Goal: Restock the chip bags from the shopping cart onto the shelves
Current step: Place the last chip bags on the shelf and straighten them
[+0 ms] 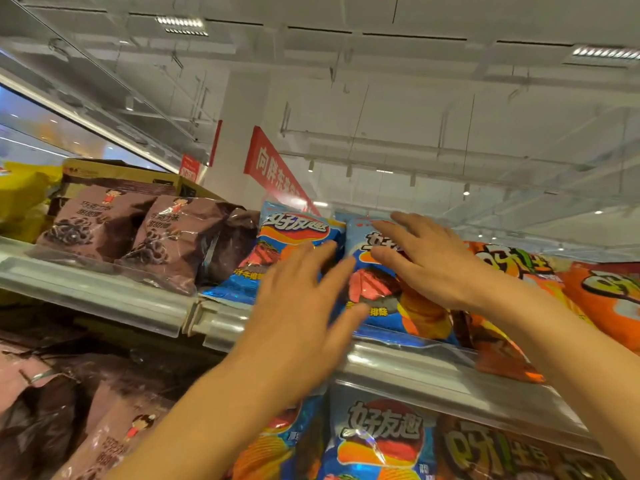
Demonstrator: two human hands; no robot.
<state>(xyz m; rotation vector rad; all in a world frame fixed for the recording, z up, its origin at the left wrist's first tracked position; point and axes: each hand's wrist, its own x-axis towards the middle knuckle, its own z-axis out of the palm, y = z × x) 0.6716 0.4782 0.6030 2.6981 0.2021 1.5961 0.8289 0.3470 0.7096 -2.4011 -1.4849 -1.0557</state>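
Pressing centre frame: left hand (301,306), fingers straight and spread, on left blue chip bag (277,244) | right hand (426,261), fingers flat, atop right blue chip bag (377,296) | both bags on upper shelf (104,292).

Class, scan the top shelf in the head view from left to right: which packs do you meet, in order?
Yellow bag → brown snack bags → blue chip bags under both hands → orange chip bags.

Both hands reach up to the top shelf (104,292): the left hand (298,306) and right hand (426,258) lie flat, fingers straight, on a blue chip bag (374,289) standing there.
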